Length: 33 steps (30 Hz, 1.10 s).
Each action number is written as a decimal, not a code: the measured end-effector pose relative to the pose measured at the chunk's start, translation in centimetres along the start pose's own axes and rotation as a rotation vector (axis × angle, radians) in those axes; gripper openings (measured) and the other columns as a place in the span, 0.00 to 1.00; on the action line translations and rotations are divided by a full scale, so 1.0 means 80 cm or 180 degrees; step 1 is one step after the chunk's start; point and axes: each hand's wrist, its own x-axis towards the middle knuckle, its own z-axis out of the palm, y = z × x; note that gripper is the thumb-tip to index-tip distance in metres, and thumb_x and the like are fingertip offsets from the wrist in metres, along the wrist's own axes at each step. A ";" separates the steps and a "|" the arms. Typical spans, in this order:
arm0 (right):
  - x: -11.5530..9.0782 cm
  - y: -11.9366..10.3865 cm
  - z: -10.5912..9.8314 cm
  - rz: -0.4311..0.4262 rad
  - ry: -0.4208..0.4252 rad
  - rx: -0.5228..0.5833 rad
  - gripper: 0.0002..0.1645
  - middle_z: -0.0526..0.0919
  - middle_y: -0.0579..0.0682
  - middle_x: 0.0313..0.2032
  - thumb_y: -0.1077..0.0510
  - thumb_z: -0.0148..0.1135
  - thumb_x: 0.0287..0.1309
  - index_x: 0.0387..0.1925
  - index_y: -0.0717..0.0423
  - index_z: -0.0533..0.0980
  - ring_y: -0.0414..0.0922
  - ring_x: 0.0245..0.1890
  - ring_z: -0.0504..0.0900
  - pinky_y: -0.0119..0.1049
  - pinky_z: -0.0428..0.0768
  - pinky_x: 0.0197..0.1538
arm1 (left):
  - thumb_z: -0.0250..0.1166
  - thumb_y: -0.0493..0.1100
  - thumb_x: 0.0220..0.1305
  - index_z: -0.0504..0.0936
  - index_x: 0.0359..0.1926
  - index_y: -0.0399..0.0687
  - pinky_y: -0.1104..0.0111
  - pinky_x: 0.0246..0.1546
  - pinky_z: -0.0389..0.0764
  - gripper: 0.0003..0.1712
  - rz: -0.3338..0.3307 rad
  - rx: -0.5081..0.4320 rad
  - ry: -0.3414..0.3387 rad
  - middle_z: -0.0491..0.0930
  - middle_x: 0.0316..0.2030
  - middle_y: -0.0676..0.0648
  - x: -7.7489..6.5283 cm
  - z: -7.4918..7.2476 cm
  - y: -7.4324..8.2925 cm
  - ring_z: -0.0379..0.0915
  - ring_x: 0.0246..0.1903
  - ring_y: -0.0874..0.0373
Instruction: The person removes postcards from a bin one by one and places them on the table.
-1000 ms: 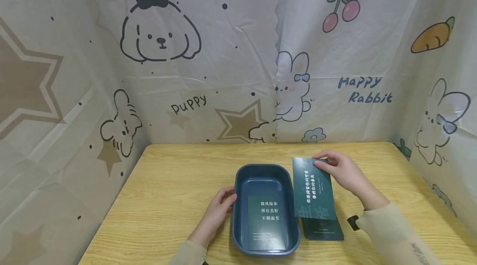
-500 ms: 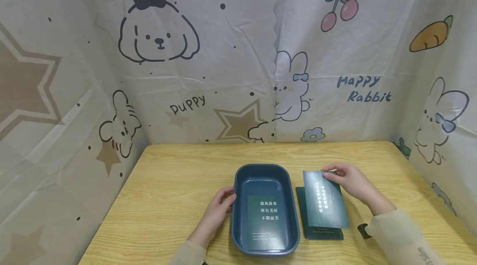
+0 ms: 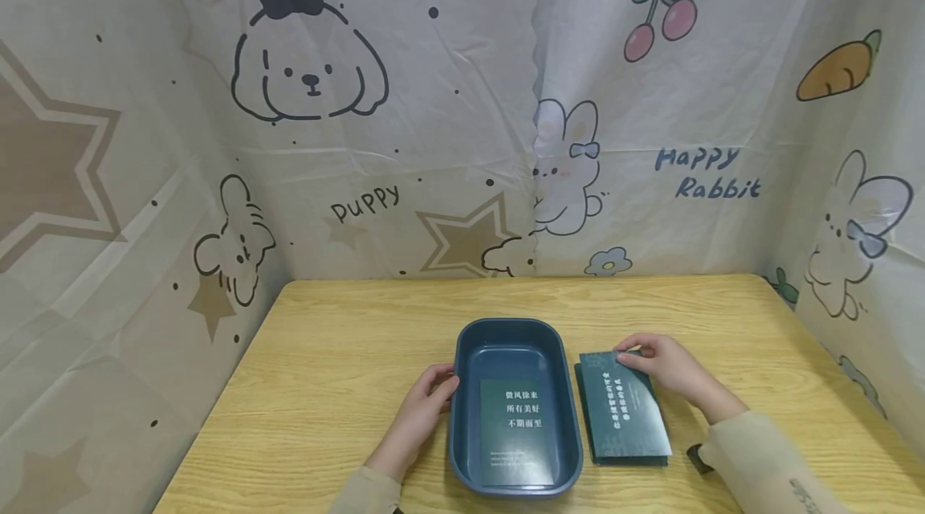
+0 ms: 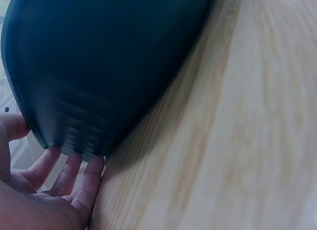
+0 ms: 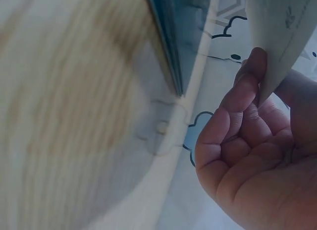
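A dark blue rectangular dish (image 3: 516, 335) stands on the table with a green card (image 3: 517, 434) with white lettering lying in it. My left hand (image 3: 422, 405) holds the dish's left side, thumb at the rim; in the left wrist view its fingertips touch the outer wall. Right of the dish, my right hand (image 3: 668, 369) pinches the far edge of another green card (image 3: 627, 405) between thumb and fingers. That card's pale back (image 5: 282, 36) shows in the right wrist view. It is just above a small stack of green cards (image 5: 166, 36), which it mostly covers in the head view.
The wooden table (image 3: 347, 345) extends on both sides of the dish. A cartoon-printed cloth (image 3: 433, 128) hangs behind the table and along its sides. A dark band (image 3: 698, 459) is at the right sleeve.
My right hand has brought the held card down and nearer, first rightward and then slightly left, over the stack. The left hand and the dish have stayed in place.
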 end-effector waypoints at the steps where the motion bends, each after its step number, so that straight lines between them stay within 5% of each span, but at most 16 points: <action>1: 0.000 0.000 0.001 -0.0001 -0.0001 -0.0011 0.17 0.84 0.59 0.45 0.48 0.61 0.60 0.44 0.55 0.81 0.51 0.44 0.80 0.56 0.78 0.49 | 0.52 0.46 0.70 0.69 0.60 0.33 0.51 0.52 0.76 0.24 0.0001 -0.0003 -0.0002 0.72 0.57 0.31 0.000 0.000 0.000 0.73 0.49 0.47; 20: 0.001 -0.001 0.011 0.0123 -0.0004 -0.0231 0.14 0.83 0.59 0.46 0.51 0.62 0.59 0.42 0.55 0.81 0.54 0.47 0.77 0.59 0.75 0.52 | 0.52 0.46 0.70 0.69 0.60 0.33 0.51 0.53 0.76 0.25 0.0005 -0.0021 -0.0008 0.72 0.57 0.31 -0.001 0.001 0.000 0.73 0.49 0.48; 28: 0.003 -0.006 0.014 0.0062 0.0100 -0.0548 0.12 0.84 0.52 0.35 0.51 0.63 0.58 0.39 0.54 0.81 0.45 0.32 0.74 0.49 0.76 0.41 | 0.52 0.46 0.71 0.69 0.60 0.33 0.51 0.53 0.76 0.25 0.0015 -0.0012 -0.0007 0.72 0.57 0.30 -0.003 0.001 0.004 0.73 0.48 0.47; 33: 0.005 -0.005 0.017 0.0020 0.0139 -0.0670 0.11 0.84 0.51 0.32 0.51 0.63 0.58 0.39 0.53 0.81 0.43 0.30 0.74 0.46 0.76 0.38 | 0.52 0.46 0.71 0.68 0.61 0.33 0.50 0.53 0.76 0.25 0.0003 -0.0018 -0.0017 0.72 0.57 0.30 0.006 -0.001 -0.012 0.73 0.49 0.47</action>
